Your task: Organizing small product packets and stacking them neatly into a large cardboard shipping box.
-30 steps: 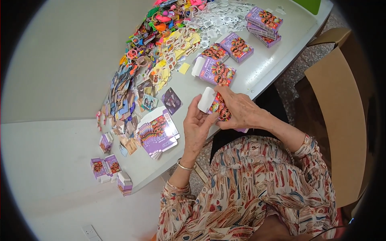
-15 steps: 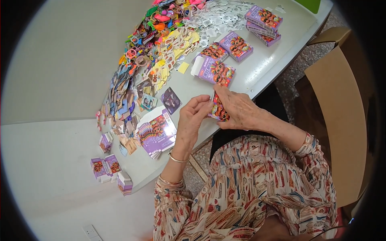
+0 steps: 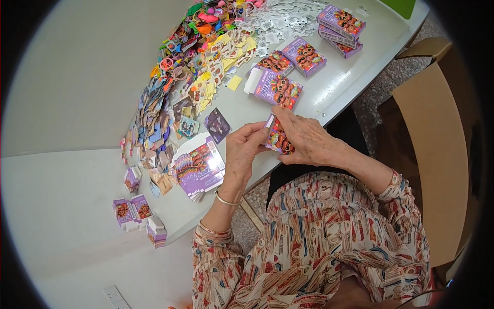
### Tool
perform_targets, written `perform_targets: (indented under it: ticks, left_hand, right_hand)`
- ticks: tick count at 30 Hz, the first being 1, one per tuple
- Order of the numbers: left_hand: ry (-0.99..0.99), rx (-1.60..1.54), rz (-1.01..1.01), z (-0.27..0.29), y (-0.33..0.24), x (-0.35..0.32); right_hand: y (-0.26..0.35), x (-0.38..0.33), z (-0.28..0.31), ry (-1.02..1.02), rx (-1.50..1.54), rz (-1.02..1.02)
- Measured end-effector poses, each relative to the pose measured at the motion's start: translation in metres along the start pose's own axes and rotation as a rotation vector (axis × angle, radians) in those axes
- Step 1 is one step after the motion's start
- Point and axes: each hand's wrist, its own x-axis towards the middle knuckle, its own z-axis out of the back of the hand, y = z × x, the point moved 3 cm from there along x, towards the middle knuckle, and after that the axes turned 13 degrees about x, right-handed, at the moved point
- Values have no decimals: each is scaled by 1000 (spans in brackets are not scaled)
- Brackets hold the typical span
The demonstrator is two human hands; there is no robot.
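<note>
Both hands hold a small purple card box (image 3: 278,138) printed with bright cartoon figures, at the table's near edge. My right hand (image 3: 311,139) wraps its right side, with the fingers curled over the top edge. My left hand (image 3: 241,152) pinches its left edge with thumb and fingers. A white strip shows at the box's upper left end. Just beyond my hands lies a purple box with a raised white flap (image 3: 280,90). Beside my left wrist is a fanned stack of flat purple cartons (image 3: 200,167).
Piles of colourful trinkets (image 3: 206,26), cards (image 3: 152,108), yellow-and-white pieces (image 3: 221,56) and white packets (image 3: 278,23) line the table's far left. More purple boxes (image 3: 339,31) are stacked at the far right. Several small boxes (image 3: 133,208) stand at the left, and a chair (image 3: 432,154) at the right.
My left fingers have shifted down along the box's left edge, and the white strip at its end now shows more. My right hand has barely moved.
</note>
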Motion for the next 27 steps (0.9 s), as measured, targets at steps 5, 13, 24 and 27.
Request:
perform_targets:
  ticks: [5,13,24,27]
  left_hand:
    - [-75,159,-147,-7,3,-4]
    - [-151,431,-302,-7,0,-4]
    - [-80,715,-388,-8,-9,-1]
    - [-108,711,-453,-11,-10,-12]
  right_hand:
    - [0,-1,-1,3,-22,4]
    - [0,-1,-4,31,-83,28]
    - [4,0,-7,115,-137,-66]
    - [3,-1,-5,100,-141,-52]
